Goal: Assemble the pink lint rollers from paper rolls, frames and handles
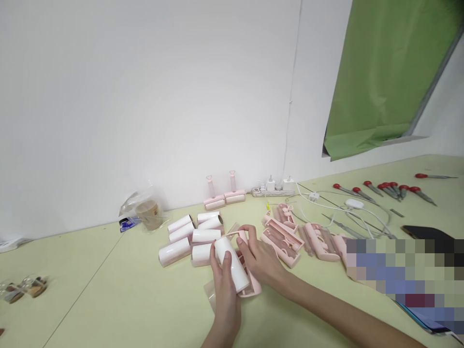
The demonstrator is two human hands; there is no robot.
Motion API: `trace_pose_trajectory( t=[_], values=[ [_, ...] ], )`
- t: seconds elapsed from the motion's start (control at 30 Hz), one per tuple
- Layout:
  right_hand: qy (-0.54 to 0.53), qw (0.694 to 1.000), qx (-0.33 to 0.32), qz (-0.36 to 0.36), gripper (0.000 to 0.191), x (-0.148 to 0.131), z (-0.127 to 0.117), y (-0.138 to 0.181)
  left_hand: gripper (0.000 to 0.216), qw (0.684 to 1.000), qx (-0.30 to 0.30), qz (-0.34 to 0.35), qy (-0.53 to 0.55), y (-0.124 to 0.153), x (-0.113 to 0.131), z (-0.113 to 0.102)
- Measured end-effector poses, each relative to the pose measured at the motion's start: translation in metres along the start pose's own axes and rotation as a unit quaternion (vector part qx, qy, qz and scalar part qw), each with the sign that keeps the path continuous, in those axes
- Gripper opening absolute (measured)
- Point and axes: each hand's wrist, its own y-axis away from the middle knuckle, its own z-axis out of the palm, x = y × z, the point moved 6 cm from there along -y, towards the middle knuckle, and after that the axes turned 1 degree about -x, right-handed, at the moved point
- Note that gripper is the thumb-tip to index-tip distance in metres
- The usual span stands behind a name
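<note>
My left hand (225, 285) is closed round a white sticky-paper roll (232, 265), tilted against a pink lint roller holder (255, 285). The holder is gripped by my right hand (259, 253), its fingers over the upper edge. How far the roll sits inside the holder is partly hidden by my hands. Clear plastic (210, 292) shows beneath. Several white rolls (174, 251) lie just left of my hands. To the right are several pink holders (282, 241) with clear parts. Two lint rollers (235, 195) with rolls fitted stand by the wall.
A power strip (271, 192) with chargers and white cables (337, 208) lies along the wall. Several red-handled tools (391, 189) and a dark phone (427, 233) are at the right. A bagged brown cup (148, 209) and small glass items (34, 285) are at the left.
</note>
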Motion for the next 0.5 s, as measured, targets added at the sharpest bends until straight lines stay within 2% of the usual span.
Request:
trace_pose_trajectory(
  t=[0.1,0.23,0.3,0.4,0.5],
  values=[
    [0.042,0.999,0.028,-0.019,0.03,-0.001,-0.003,0.0,0.061,0.999,-0.019,0.01,-0.025,-0.001,-0.003,0.001],
    [0.058,0.997,0.044,-0.023,0.024,0.0,-0.012,0.003,0.085,0.995,-0.071,0.014,-0.062,-0.003,-0.009,0.006],
    [0.059,0.997,0.043,-0.028,0.02,0.001,-0.018,0.006,0.095,0.99,-0.116,0.002,-0.077,-0.002,-0.012,0.01],
    [0.07,0.997,0.017,-0.038,0.019,0.003,-0.031,0.01,0.102,0.974,-0.194,-0.022,-0.115,0.002,-0.012,0.016],
    [0.099,0.992,-0.058,-0.06,0.018,0.003,-0.047,0.012,0.097,0.949,-0.234,-0.023,-0.21,0.007,-0.006,0.017]
  ],
)
